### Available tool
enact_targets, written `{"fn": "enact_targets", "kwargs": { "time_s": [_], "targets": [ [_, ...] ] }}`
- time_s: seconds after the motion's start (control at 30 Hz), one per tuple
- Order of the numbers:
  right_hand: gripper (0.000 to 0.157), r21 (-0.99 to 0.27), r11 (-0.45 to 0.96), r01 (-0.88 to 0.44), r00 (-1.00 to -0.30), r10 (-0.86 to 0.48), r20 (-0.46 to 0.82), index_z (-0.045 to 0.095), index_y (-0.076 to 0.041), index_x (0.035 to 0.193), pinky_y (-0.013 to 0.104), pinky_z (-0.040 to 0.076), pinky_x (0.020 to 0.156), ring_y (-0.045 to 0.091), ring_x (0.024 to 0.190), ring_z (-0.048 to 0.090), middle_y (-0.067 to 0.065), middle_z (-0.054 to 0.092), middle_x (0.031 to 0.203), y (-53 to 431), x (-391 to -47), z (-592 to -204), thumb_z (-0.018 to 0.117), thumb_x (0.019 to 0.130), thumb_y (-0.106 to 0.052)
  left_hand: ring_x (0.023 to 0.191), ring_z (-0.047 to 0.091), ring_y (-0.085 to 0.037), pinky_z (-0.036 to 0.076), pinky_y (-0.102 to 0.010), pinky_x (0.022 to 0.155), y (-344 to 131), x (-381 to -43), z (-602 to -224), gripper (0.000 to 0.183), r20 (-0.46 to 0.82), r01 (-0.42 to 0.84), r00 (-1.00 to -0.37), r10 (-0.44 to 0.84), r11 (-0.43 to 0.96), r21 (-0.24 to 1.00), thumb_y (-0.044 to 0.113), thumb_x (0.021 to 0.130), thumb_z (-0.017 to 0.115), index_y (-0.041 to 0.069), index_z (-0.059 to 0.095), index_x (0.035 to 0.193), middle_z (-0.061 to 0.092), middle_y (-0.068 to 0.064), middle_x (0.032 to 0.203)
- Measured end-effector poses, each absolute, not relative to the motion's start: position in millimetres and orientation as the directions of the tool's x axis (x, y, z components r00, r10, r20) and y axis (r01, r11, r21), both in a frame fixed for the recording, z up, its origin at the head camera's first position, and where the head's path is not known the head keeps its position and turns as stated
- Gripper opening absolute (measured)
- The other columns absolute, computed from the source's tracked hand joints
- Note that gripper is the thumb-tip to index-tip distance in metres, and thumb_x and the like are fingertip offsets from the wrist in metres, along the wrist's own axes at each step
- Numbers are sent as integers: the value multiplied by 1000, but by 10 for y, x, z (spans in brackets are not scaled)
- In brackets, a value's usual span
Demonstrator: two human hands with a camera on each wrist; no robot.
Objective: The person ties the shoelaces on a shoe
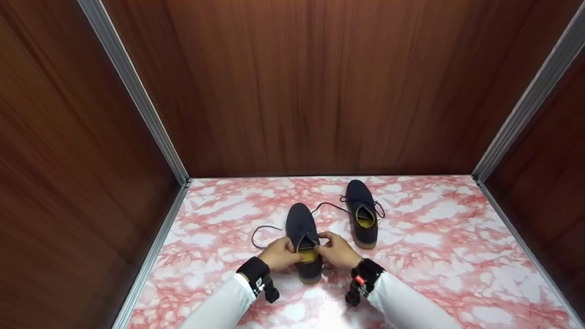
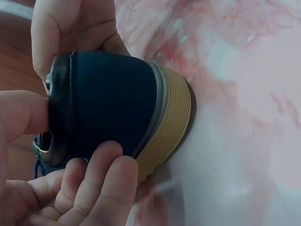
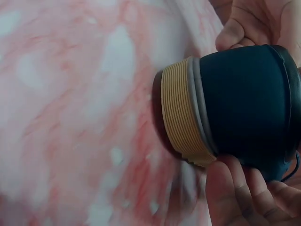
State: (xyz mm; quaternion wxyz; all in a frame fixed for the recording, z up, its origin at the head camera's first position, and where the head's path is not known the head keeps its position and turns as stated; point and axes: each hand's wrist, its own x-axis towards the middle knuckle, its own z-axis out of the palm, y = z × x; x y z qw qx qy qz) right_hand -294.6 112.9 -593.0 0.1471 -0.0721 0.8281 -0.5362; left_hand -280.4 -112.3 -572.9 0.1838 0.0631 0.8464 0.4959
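A dark navy lace-up shoe (image 1: pixel 299 217) stands on the floor, toe pointing away, its yellow insole showing. My left hand (image 1: pixel 279 255) pinches the left side of its opening, thumb at the collar and fingers along the outside. On the opposite side, my right hand (image 1: pixel 339 252) grips the collar between thumb and fingers. The wrist views show the heel from behind, with a ribbed tan sole (image 2: pixel 176 108). A loose lace (image 1: pixel 252 237) curls out to the left of this shoe. Another lace end (image 1: pixel 327 203) reaches right, towards the matching shoe.
The matching navy shoe (image 1: pixel 358 196) stands just to the right and farther back, its lace looped at both sides. Beneath both is a red-and-white marbled surface (image 1: pixel 429 246). Brown wood-grain panels (image 1: pixel 292 91) with grey metal edging (image 1: pixel 137 91) enclose the back and sides.
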Motion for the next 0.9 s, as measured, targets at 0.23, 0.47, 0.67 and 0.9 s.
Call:
{"fn": "enact_targets", "kwargs": {
  "time_s": [0.23, 0.47, 0.67, 0.9],
  "targets": [
    [65, -924, 372, 87, -939, -280, -201, 42, -1, 155, 49, 64, 61, 22, 67, 69, 12, 67, 94, 1320, -2774, -5935, 65, 97, -16, 80, 78, -42, 65, -49, 69, -989, -2726, -5735, 29, -230, -28, -913, 337, 510, 859, 25, 89, 78, 8, 54, 89, 69, 0, 76],
    [70, -910, 414, 30, -955, -257, -148, 39, 0, 157, 44, 63, 61, 21, 70, 69, 11, 67, 90, 1426, -2621, -5944, 66, 95, -15, 62, 67, -17, 54, -25, 57, -921, -2666, -5732, 32, -158, 108, -911, 381, 590, 800, 32, 89, 79, 6, 61, 92, 61, 8, 67],
    [74, -915, 401, 50, -949, -266, -168, 34, -2, 160, 42, 62, 60, 20, 68, 66, 9, 64, 87, 1501, -2514, -5944, 67, 95, -15, 64, 54, -5, 43, -21, 59, -897, -2628, -5754, 39, -124, 198, -895, 430, 629, 752, 41, 88, 79, 5, 65, 95, 57, 11, 70],
    [79, -926, 373, 59, -940, -292, -178, 28, -2, 162, 46, 63, 62, 22, 67, 66, 9, 63, 87, 1568, -2466, -5942, 68, 95, -15, 64, 54, -4, 43, -19, 60, -887, -2615, -5797, 41, -114, 220, -881, 459, 611, 760, 43, 87, 79, 5, 64, 96, 59, 11, 72]
  ]
}}
